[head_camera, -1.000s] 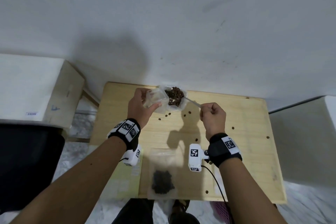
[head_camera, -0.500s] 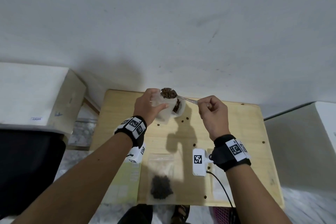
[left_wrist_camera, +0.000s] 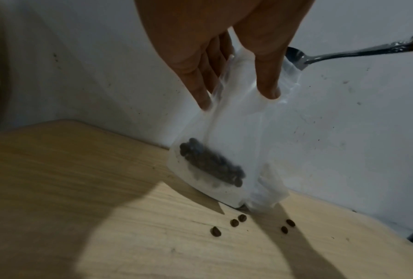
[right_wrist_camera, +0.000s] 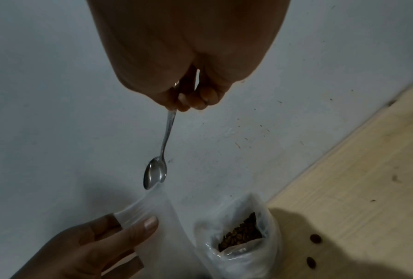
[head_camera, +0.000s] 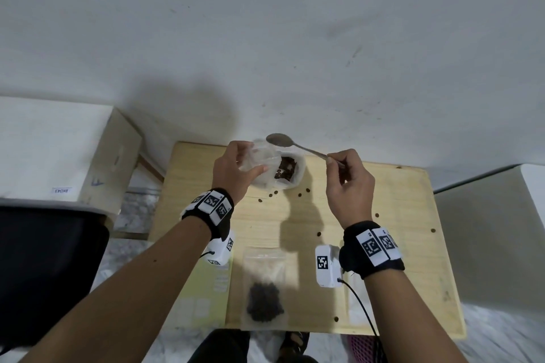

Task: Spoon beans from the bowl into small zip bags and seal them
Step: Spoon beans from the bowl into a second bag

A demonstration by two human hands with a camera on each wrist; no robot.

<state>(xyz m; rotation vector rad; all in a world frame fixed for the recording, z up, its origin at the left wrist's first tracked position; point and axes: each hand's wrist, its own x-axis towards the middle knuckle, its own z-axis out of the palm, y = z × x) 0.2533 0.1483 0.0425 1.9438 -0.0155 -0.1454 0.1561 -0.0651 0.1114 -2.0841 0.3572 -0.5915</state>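
Observation:
My left hand (head_camera: 254,158) pinches the mouth of a small clear zip bag (left_wrist_camera: 227,132) between thumb and fingers and holds it upright over the table's far edge. A small heap of dark beans (left_wrist_camera: 211,164) lies in the bag's bottom. My right hand (head_camera: 334,160) pinches the handle of a metal spoon (head_camera: 278,140). Its empty bowl (right_wrist_camera: 155,174) hovers just above the bag's mouth (right_wrist_camera: 141,207). Right beside the bag stands the clear container of beans (head_camera: 290,171), open at the top (right_wrist_camera: 242,234).
A filled zip bag (head_camera: 264,289) lies flat near the front edge of the small wooden table (head_camera: 398,244). Several loose beans (left_wrist_camera: 235,222) are scattered on the tabletop. A white wall stands directly behind the table, with a pale box (head_camera: 59,150) at the left.
One second ago the spoon was at the bean container. Half a second ago it carried a heap of beans over the small bag. Now the spoon is empty and raised slightly.

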